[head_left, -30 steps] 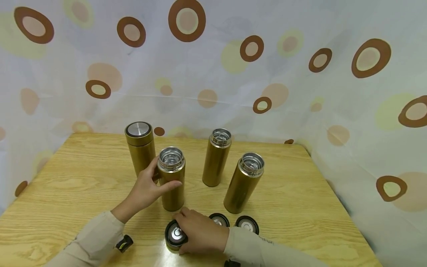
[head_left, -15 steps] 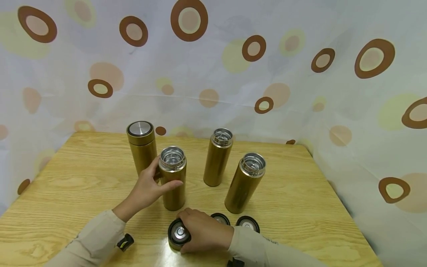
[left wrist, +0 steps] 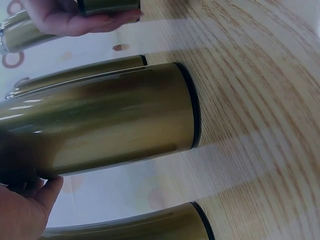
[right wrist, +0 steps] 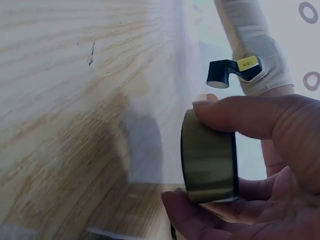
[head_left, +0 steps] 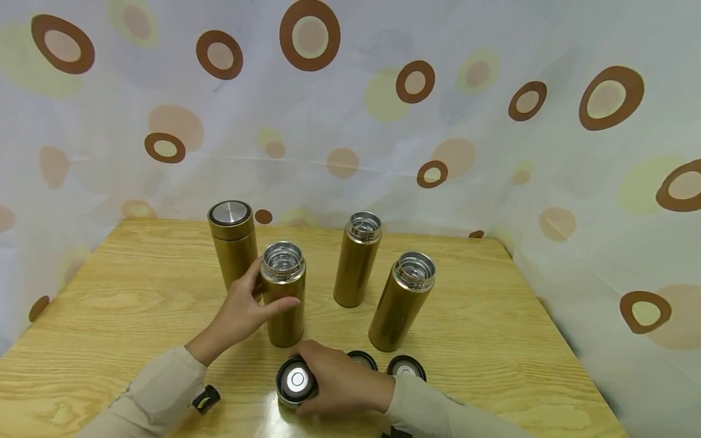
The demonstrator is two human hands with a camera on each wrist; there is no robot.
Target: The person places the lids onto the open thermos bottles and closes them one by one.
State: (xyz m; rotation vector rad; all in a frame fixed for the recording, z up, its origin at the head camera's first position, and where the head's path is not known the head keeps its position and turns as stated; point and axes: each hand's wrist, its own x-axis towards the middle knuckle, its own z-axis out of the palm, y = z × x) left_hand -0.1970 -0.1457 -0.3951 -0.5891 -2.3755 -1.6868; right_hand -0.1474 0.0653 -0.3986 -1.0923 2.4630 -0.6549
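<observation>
My left hand (head_left: 241, 313) grips an upright gold vacuum flask (head_left: 286, 316) by its left side, thumb across the front. The flask has no lid, and its steel mouth shows. In the left wrist view the flask body (left wrist: 115, 117) fills the middle, with fingertips (left wrist: 50, 192) at its side. Below it in the head view, my right hand (head_left: 342, 380) holds a gold flask lid (head_left: 296, 380) by its edge, its inner side with a silver disc facing up. The right wrist view shows this lid (right wrist: 209, 157) between thumb and fingers, close to the table.
Two lidless gold flasks (head_left: 356, 267) (head_left: 400, 310) stand to the right, and a lidded one (head_left: 232, 243) at the back left. Two more lids (head_left: 361, 359) (head_left: 406, 366) lie behind the right forearm. A patterned cloth (head_left: 339, 121) hangs behind the wooden table (head_left: 482, 340).
The lid in my right hand has shifted slightly right and its silver disc has tilted to face more upward. The right hand has turned a little with it. The left hand keeps its grip on the flask.
</observation>
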